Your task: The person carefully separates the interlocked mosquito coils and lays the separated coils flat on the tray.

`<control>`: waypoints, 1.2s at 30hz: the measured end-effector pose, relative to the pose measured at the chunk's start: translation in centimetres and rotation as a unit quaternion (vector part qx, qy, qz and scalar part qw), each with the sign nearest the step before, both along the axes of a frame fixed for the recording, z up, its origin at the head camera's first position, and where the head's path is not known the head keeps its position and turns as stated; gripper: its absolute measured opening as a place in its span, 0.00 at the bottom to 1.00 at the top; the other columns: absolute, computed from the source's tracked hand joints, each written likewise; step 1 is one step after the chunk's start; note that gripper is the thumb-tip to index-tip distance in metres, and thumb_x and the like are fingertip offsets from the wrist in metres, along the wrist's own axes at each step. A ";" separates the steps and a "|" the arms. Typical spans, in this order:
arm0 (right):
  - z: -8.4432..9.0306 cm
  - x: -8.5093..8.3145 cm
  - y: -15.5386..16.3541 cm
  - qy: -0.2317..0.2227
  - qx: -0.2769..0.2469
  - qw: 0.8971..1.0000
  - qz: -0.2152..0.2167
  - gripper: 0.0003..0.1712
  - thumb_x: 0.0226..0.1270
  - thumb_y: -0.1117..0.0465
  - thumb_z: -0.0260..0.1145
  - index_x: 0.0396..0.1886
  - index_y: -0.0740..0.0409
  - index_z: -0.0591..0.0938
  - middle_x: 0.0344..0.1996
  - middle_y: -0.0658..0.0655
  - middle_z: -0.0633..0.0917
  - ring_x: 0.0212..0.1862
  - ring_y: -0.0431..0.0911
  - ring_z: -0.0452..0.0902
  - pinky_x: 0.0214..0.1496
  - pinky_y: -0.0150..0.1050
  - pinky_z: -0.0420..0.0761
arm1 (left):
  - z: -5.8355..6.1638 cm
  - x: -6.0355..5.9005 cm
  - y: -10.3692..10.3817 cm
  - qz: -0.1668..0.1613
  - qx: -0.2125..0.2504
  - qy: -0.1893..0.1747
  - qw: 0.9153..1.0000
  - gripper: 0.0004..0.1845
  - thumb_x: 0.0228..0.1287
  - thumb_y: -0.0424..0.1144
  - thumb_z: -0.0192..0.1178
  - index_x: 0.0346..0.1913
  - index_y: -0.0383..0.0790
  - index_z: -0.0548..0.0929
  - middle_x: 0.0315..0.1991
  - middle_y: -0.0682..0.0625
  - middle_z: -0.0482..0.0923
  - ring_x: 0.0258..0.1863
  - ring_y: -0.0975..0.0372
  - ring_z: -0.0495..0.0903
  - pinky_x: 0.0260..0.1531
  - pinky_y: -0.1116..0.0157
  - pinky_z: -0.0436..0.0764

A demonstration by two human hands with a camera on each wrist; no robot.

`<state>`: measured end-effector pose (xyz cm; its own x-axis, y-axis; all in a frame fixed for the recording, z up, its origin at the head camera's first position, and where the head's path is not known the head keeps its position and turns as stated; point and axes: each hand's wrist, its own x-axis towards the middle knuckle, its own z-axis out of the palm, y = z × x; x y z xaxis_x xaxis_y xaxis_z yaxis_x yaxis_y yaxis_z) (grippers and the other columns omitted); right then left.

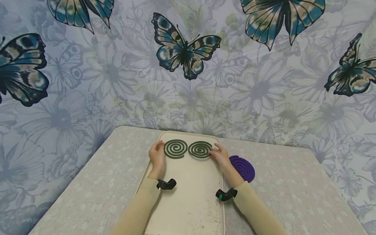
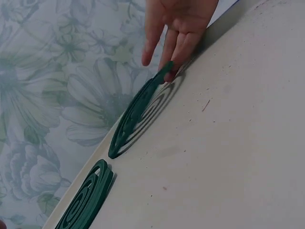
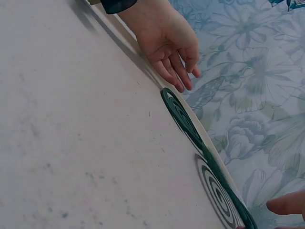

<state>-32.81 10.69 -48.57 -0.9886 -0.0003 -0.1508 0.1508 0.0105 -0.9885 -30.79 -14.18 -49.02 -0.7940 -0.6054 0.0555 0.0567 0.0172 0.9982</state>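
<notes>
Two dark green mosquito coils lie side by side at the far end of a cream tray point(image 1: 188, 192). My left hand point(image 1: 157, 156) is beside the left coil point(image 1: 175, 149), its fingers loosely extended; the right wrist view shows this hand point(image 3: 169, 45) just off the coil's edge, holding nothing. With its fingertips, my right hand point(image 1: 220, 156) holds the outer edge of the right coil point(image 1: 199, 149). In the left wrist view that coil point(image 2: 138, 112) tilts up from the tray, casting a spiral shadow, and the right hand point(image 2: 181, 33) is at its upper end.
A purple spiral coil point(image 1: 242, 168) lies on the patterned tablecloth point(image 1: 282, 189), right of the tray and partly behind my right forearm. Behind the table hangs a butterfly-print cloth point(image 1: 188, 98). Dark specks mark the tray's near right part.
</notes>
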 end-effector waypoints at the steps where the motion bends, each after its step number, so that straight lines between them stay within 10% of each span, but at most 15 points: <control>1: 0.1 0.0 0.0 0.001 0.004 1.000 -0.005 0.36 0.64 0.74 0.58 0.71 0.68 0.59 0.59 0.77 0.73 0.38 0.39 0.80 0.42 0.26 0.80 | 0.0 0.0 0.1 0.000 0.001 0.001 1.000 0.17 0.67 0.29 0.47 0.53 0.31 0.80 0.49 0.36 0.81 0.51 0.52 0.79 0.48 0.68 0.75; 8: 1.2 0.8 0.7 0.002 0.011 1.000 -0.010 0.34 0.68 0.70 0.54 0.72 0.67 0.58 0.64 0.75 0.68 0.67 0.62 0.65 0.71 0.51 0.66 | 0.0 0.0 1.1 -0.017 0.019 0.022 0.999 0.16 0.66 0.27 0.47 0.52 0.28 0.79 0.49 0.32 0.80 0.51 0.48 0.79 0.38 0.79 0.72; 23: 1.8 1.9 7.2 0.025 0.057 0.997 -0.049 0.28 0.70 0.64 0.55 0.68 0.66 0.65 0.60 0.71 0.74 0.59 0.55 0.75 0.66 0.47 0.73 | 1.0 1.9 10.3 -0.173 -0.018 0.016 0.985 0.15 0.64 0.28 0.51 0.52 0.28 0.79 0.47 0.35 0.83 0.47 0.49 0.82 0.42 0.72 0.79; 31: 1.6 3.2 11.2 0.022 0.108 0.991 -0.079 0.27 0.71 0.61 0.55 0.68 0.65 0.67 0.59 0.68 0.77 0.61 0.58 0.72 0.66 0.47 0.72 | 1.3 4.3 16.2 -0.314 -0.029 0.002 0.949 0.19 0.63 0.29 0.53 0.57 0.27 0.74 0.48 0.32 0.82 0.46 0.46 0.82 0.46 0.56 0.83; 36: 1.5 3.9 12.3 0.011 0.127 0.987 -0.095 0.26 0.71 0.62 0.55 0.66 0.68 0.68 0.58 0.70 0.76 0.58 0.55 0.74 0.64 0.43 0.72 | 1.4 5.1 18.5 -0.414 -0.093 -0.063 0.903 0.28 0.68 0.40 0.53 0.68 0.33 0.64 0.62 0.32 0.71 0.61 0.44 0.73 0.58 0.51 0.76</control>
